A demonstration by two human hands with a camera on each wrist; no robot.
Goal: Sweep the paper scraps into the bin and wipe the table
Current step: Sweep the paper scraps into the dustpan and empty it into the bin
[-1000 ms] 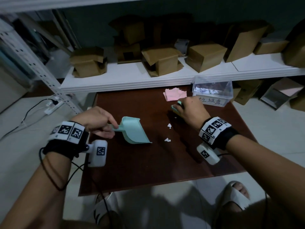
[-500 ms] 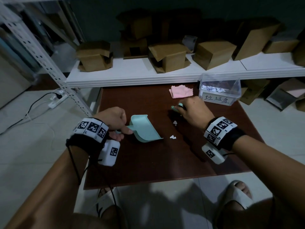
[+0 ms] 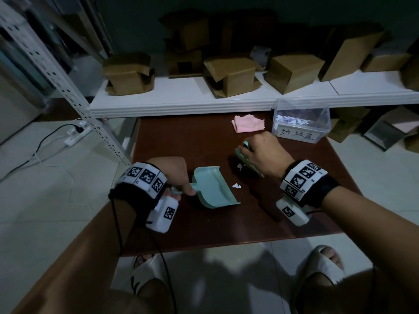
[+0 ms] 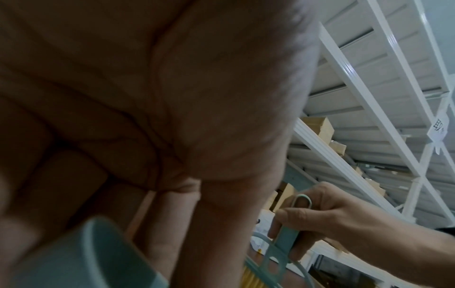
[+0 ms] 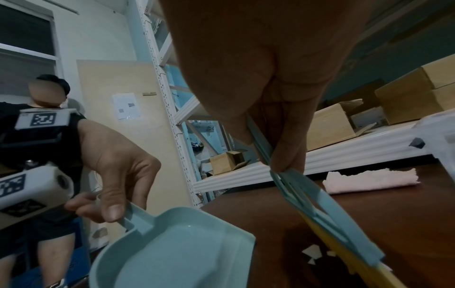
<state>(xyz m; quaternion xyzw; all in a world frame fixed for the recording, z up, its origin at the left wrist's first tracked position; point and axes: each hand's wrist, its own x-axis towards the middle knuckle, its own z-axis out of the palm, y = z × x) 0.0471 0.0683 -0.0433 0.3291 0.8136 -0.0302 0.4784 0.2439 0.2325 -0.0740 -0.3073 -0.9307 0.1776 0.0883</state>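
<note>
A mint-green dustpan (image 3: 213, 189) (image 5: 172, 251) lies on the dark brown table (image 3: 204, 141), its mouth facing right. My left hand (image 3: 174, 175) (image 5: 118, 175) grips its handle. My right hand (image 3: 260, 155) (image 5: 270, 97) pinches the handle of a small mint brush (image 3: 243, 158) (image 5: 320, 214) (image 4: 278, 253) with yellow bristles, held to the right of the pan. One white paper scrap (image 3: 236, 185) lies just off the pan's right edge. Another scrap (image 3: 239, 166) (image 5: 312, 253) sits by the brush. A folded pink cloth (image 3: 248, 124) (image 5: 369, 180) lies at the back of the table.
A clear plastic bin (image 3: 300, 121) with a handwritten label holds paper scraps at the back right corner. Cardboard boxes (image 3: 229, 73) stand on a white shelf (image 3: 204, 103) behind the table. A power strip (image 3: 76, 134) lies on the floor at left. My sandalled feet (image 3: 324, 266) are below the table's front edge.
My left hand and the dustpan have shifted toward the scraps. My right hand stays with the brush near the upper scrap. The view has tilted slightly.
</note>
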